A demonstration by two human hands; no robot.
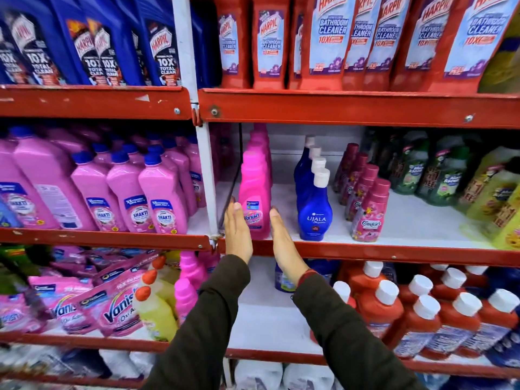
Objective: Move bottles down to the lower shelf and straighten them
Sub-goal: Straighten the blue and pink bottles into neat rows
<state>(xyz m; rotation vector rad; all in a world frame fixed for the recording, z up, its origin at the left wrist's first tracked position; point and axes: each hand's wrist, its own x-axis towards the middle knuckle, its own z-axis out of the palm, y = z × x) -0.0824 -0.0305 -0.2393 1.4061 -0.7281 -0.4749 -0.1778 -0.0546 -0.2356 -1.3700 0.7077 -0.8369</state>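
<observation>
A row of pink Vanish bottles (254, 192) stands upright on the middle shelf (365, 250), just right of the white upright post. My left hand (237, 232) is flat and open against the left side of the front bottle. My right hand (284, 243) is flat and open at the bottle's right side, fingertips near its lower edge. Neither hand grips anything. To the right stand a row of blue Ujala bottles (313, 204) and a row of pink Comfort bottles (367, 212). The lower shelf (261, 313) shows bare white board below my wrists.
Red Harpic bottles (323, 38) fill the top shelf, with blue ones to their left. Pink Shakti bottles (163, 192) stand left of the post (206, 175). The lower shelf holds red white-capped bottles (416, 313), pink bottles (185, 288), yellow bottles and Vanish pouches (112, 302).
</observation>
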